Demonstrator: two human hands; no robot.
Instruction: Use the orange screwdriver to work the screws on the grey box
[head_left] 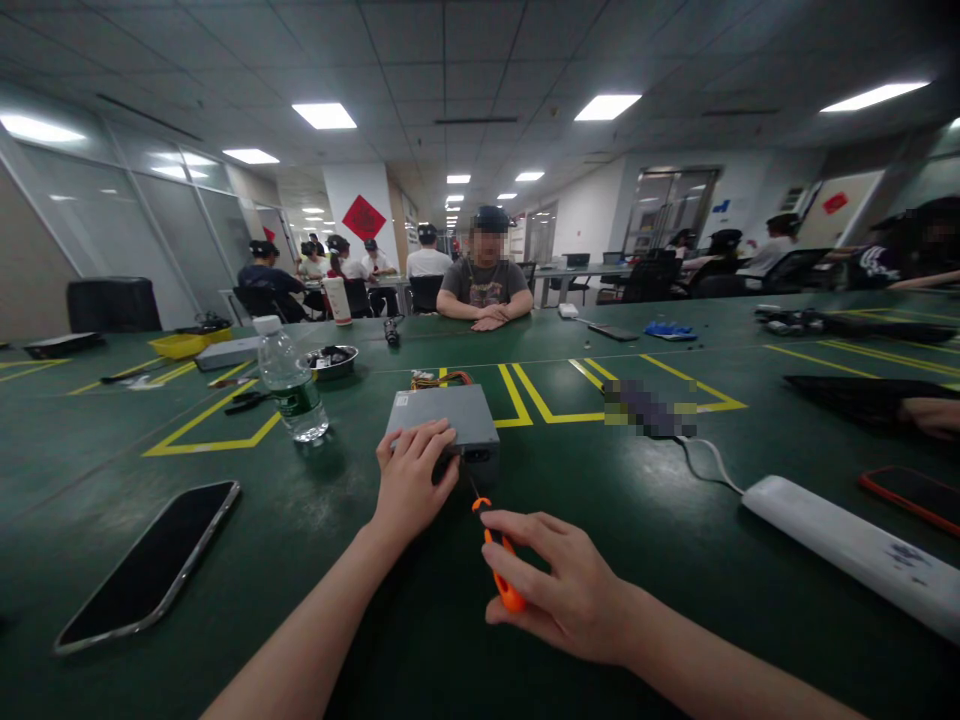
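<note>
A grey computer power supply (465,415) lies on the green table in front of me, its socket side facing me and a bundle of coloured cables (442,380) at its back. My left hand (416,465) rests on its left front part, fingers over the top edge and thumb at the front face. In my right hand (559,575) is an orange and black screwdriver (504,570), held between thumb and fingers. Its thin shaft points up and forward to the lower front of the power supply. Whether the tip touches a screw is too small to tell.
A water bottle (292,385) and a metal bowl (335,362) stand to the left, behind a phone (150,565). To the right lie a white power strip (847,540) and another phone (915,495). Across the table sits a person (487,285) with crossed forearms.
</note>
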